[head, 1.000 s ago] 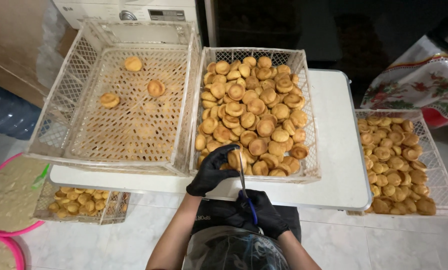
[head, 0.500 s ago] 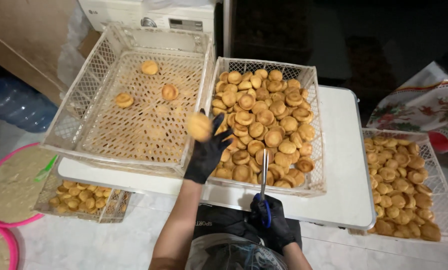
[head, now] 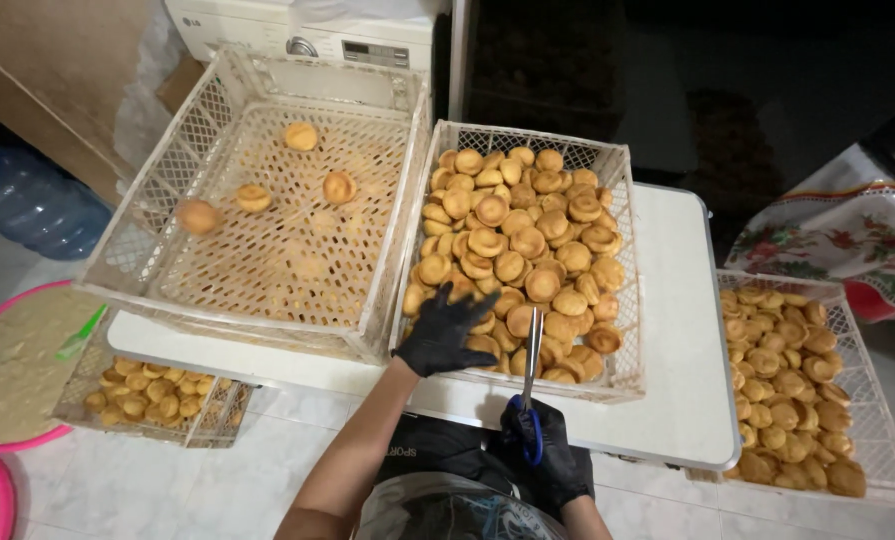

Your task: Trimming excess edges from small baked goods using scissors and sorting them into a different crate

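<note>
My left hand (head: 443, 333), in a black glove, reaches with spread fingers onto the near buns in the full white lattice crate (head: 622, 300) and holds nothing. My right hand (head: 541, 452), also gloved, grips blue-handled scissors (head: 532, 365) with blades pointing up at the crate's near wall. The crate is packed with several round golden buns (head: 527, 240). The left white crate (head: 182, 165) holds three buns on its floor, and a fourth bun (head: 198, 216) looks blurred near its left wall.
Both crates rest on a white table (head: 682, 360). A third crate of buns (head: 867, 400) stands lower at the right, another (head: 147, 395) under the table at the left. Pink basins of dough (head: 12, 365) sit at the far left. A white appliance (head: 317, 30) stands behind.
My left hand picked a bun from the full crate and tossed it into the left crate, then came back down onto the buns. The scissors stayed in my right hand.
</note>
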